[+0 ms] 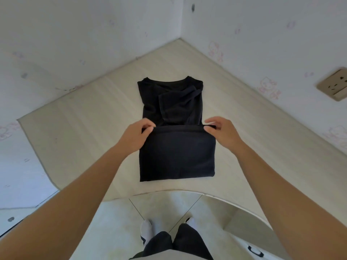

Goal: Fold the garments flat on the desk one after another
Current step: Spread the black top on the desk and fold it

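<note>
Head view: a black shirt [176, 151] lies at the centre of the frame on the pale tabletop [84, 128], collar [167, 80] toward the top and sides turned in. The left hand [138, 133] pinches the left corner of the hem [178, 127] between thumb and curled fingers. The right hand [220, 128] pinches the right corner likewise, with the hem about halfway up the shirt. This looks like the bottom-to-top fold. Next, both corners should travel evenly up to the collar, then be laid down and smoothed.
</note>
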Demonstrator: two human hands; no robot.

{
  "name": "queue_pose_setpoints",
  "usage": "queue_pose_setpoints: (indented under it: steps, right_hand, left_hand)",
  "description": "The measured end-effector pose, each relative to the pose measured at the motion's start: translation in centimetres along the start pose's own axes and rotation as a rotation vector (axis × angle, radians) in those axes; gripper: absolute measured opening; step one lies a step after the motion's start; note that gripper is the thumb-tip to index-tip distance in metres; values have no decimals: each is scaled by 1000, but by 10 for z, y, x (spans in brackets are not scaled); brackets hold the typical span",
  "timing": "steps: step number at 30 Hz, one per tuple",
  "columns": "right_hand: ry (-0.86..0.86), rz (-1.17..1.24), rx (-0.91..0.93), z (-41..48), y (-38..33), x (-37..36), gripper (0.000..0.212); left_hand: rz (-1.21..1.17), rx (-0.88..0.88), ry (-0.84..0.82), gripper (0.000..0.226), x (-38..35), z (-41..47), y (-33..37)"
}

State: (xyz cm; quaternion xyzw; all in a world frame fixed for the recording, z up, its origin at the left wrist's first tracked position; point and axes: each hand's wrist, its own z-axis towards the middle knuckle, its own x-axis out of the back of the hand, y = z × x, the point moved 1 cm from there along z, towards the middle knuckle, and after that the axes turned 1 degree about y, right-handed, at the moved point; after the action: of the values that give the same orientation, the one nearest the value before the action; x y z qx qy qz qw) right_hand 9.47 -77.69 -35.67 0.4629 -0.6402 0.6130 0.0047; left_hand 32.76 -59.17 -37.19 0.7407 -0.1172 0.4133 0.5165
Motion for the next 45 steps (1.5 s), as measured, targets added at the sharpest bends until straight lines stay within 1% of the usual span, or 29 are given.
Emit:
queue_pose_setpoints:
  steps: [1,2,3,4,5,7,8,10,12,14,15,16,18,19,20,22,24,26,29,30,31,33,34,35,37,39,40,42,45]
  right_hand:
    - [62,-18,-47,5,7,-8,31]
    - [104,-96,-59,4,15,-16,40]
    - [108,-203,-31,0,25,-27,47]
    - [76,-306,34,-8,34,-38,52]
    - [7,-401,118,-19,45,-53,55]
    - [-175,-616,262,-41,68,-76,57]
    - [-257,-723,292,-53,80,-84,56]
    - [-328,-833,307,-65,98,-89,62]
    - [-367,-851,320,-69,107,-81,65]
    - [-407,-886,361,-70,113,-71,74]
    - [-415,-901,373,-71,116,-67,76]
    - [-403,-913,387,-72,118,-65,73]
    - [-317,-939,419,-75,118,-66,60]
    - [-275,-960,436,-77,115,-67,59]
    - [-238,-978,455,-75,113,-69,60]
    - [-193,-987,454,-73,109,-73,75]
    - [-181,-1025,425,-71,105,-77,86]
    - [-183,-1065,387,-72,100,-79,92]
    - [-166,-1094,388,-76,94,-81,95]
    - [-150,-1084,391,-77,94,-80,92]
    - [-129,-1036,391,-78,94,-79,83]
    - [-75,-859,377,-80,92,-72,55]
    - [-72,-764,356,-81,89,-66,41]
    - [-88,-676,317,-82,86,-60,33]
    - [-111,-517,198,-85,80,-50,27]
    - [-79,-340,92,-88,75,-38,22]
    - [-66,-265,60,-88,73,-30,21]
    - [-56,-156,23,-84,65,-15,21]
    - [-94,-21,-12,-74,43,13,23]
  left_hand:
    - [43,33,87,23,-10,4,-6]
    - [121,52,152,32,-20,3,-12]
    - [196,59,181,40,-32,-2,-19]
    - [242,44,160,46,-44,-11,-23]
    - [278,10,83,52,-57,-23,-28]
    - [400,-104,-136,60,-83,-50,-39]
    - [471,-141,-216,62,-94,-63,-47]
    - [550,-156,-261,67,-105,-82,-65]
    - [605,-160,-298,74,-105,-90,-76]
    - [640,-208,-308,84,-100,-93,-80]
    - [655,-228,-304,84,-98,-94,-79]
    - [678,-237,-310,80,-96,-95,-77]
    - [739,-255,-285,69,-94,-92,-74]
    - [771,-259,-278,66,-94,-91,-72]
    - [795,-267,-272,62,-94,-90,-69]
    - [813,-293,-243,59,-96,-89,-66]
    - [843,-281,-232,72,-97,-90,-64]
    - [901,-250,-239,84,-97,-90,-59]
    - [907,-200,-273,85,-97,-91,-53]
    - [880,-171,-282,84,-97,-91,-51]
    - [846,-143,-295,82,-96,-91,-51]
    - [799,-118,-312,73,-91,-91,-49]
    - [752,-104,-304,65,-86,-92,-45]
    - [657,-70,-280,56,-79,-93,-42]
    - [397,50,-218,38,-65,-93,-36]
    - [195,136,-226,21,-51,-92,-26]
    - [138,149,-245,15,-44,-91,-19]
    - [69,168,-304,10,-29,-86,-8]
    - [-74,218,-369,13,-8,-77,10]
